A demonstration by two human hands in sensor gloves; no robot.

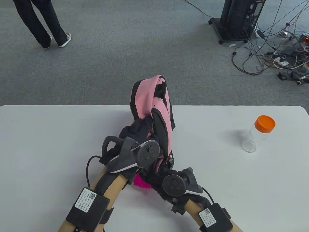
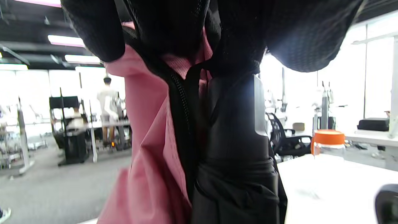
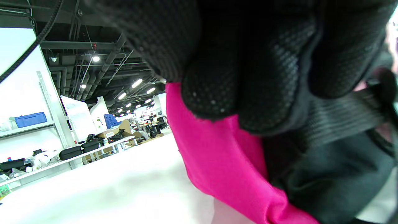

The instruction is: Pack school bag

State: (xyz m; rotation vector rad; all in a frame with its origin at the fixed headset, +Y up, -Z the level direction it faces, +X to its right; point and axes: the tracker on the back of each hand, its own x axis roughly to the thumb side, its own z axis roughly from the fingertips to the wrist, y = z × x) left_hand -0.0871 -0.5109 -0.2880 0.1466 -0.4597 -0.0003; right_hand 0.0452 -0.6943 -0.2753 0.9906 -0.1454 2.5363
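Observation:
A pink and black backpack stands tilted at the table's middle, its top leaning past the far edge. My left hand grips its side at a black padded strap. In the left wrist view the gloved fingers curl over the pink fabric. My right hand is at the bag's bottom, fingers tucked under it. In the right wrist view its curled fingers close on a grey webbing strap. A magenta cloth item shows beneath the bag, also as magenta fabric.
A clear bottle with an orange cap stands upright at the right of the white table; the bottle also shows in the left wrist view. On the floor beyond are a person's legs and a black equipment stand with cables.

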